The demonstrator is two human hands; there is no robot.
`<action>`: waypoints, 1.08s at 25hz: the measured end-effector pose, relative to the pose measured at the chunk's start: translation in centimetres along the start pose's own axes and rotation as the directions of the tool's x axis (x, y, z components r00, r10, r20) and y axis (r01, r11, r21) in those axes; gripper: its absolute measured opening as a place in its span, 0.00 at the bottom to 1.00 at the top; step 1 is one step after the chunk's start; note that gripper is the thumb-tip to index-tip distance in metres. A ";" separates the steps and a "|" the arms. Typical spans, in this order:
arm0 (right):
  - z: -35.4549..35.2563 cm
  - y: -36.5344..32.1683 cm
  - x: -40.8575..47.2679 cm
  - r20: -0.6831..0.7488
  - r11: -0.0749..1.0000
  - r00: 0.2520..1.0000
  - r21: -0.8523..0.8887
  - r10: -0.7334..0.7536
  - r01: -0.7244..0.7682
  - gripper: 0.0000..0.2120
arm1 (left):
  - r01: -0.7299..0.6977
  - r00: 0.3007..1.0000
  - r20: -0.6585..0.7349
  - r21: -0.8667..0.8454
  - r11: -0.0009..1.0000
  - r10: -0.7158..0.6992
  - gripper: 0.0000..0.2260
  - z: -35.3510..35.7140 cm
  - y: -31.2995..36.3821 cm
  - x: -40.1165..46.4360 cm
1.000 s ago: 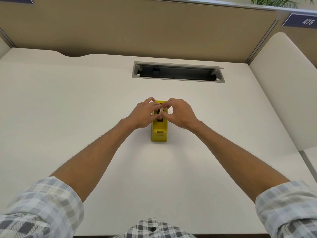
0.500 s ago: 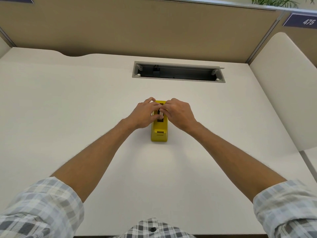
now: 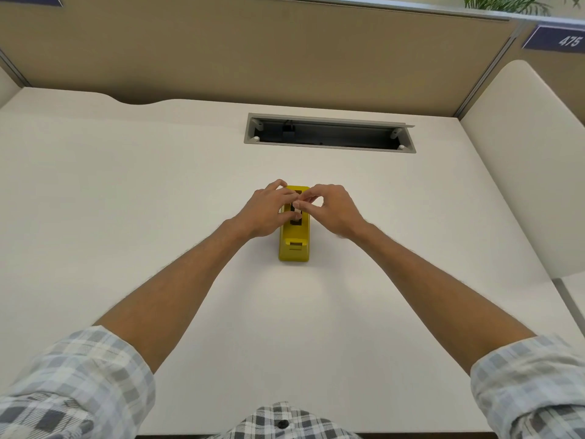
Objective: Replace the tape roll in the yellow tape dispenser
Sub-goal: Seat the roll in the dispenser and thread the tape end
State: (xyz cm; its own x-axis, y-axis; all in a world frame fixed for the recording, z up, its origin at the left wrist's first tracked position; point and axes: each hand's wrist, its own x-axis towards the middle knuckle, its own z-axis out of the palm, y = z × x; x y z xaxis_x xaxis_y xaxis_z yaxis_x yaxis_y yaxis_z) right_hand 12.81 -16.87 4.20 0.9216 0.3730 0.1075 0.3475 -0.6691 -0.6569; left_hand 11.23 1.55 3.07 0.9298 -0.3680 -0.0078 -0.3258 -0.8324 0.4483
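Head view: pale desk (image 3: 126, 201), tan partition (image 3: 253, 49).

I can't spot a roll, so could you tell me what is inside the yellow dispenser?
Yellow dispenser: a dark slot shows; both hands' fingers cover the rest, so no roll is discernible.

right hand (image 3: 335, 212): lifted off the yellow tape dispenser (image 3: 294, 239), thumb and forefinger now pinched in a ring | left hand (image 3: 269, 212): fingers shifted slightly | tape roll: apparently hidden, unclear

hands (image 3: 300, 210) on yellow dispenser (image 3: 293, 240) (desk (image 3: 126, 201))
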 end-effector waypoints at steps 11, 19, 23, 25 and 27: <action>0.3 0.1 0.0 -0.017 1.000 1.000 0.001 -0.022 0.022 0.08 | 0.025 1.000 -0.012 0.001 1.000 -0.025 0.19 0.4 -0.1 0.1; 0.1 -0.3 0.4 0.047 0.997 0.999 -0.070 0.012 -0.009 0.08 | 0.028 1.000 -0.012 -0.006 1.000 -0.028 0.20 0.1 0.2 -0.2; 0.1 -1.0 -0.2 -0.003 0.958 0.993 -0.264 -0.118 0.113 0.08 | 0.052 0.998 -0.033 -0.069 0.996 -0.055 0.20 0.2 0.4 -0.3; 0.2 -1.3 -0.7 -0.017 0.931 0.986 -0.331 -0.168 0.153 0.08 | 0.067 0.996 -0.051 -0.108 0.992 -0.073 0.20 0.3 0.4 -0.3; 0.2 -1.5 -1.0 -0.037 0.926 0.984 -0.345 -0.176 0.152 0.08 | 0.086 0.993 -0.067 -0.148 0.985 -0.097 0.19 0.3 0.4 -0.2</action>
State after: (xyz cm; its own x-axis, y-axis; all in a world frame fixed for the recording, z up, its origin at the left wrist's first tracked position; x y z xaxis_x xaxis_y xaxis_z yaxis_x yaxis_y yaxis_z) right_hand 11.31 -16.11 4.93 0.8521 0.4603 0.2491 0.5218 -0.7845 -0.3350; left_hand 10.85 1.21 2.98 0.9663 -0.2571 0.0088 -0.2155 -0.7903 0.5735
